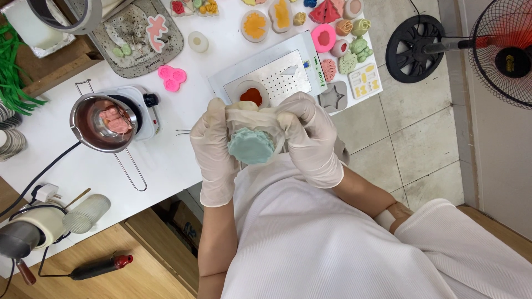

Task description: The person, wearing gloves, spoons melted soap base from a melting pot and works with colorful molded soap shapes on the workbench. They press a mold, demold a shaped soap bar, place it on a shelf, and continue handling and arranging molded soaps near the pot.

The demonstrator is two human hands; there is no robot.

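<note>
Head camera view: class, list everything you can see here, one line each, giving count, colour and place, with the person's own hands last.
Flower-shaped piece: one, pale teal, half out of a mould between both hands.
Soft mould: one, whitish, stretched by both hands.
Metal pot: one, silver, holding pink lumps, on the hot plate at left.
Hot plate: one, white, black knob, table left.
Scale: one, white with a metal top, behind the hands.
Small moulds and cast shapes: many, pink, green, yellow, table's far end.
Tray: one, grey, far left.
Table: one, white.
Fan: one, black, floor at right.
Left hand: white glove, gripping the mould.
Right hand: white glove, gripping the mould.
</note>
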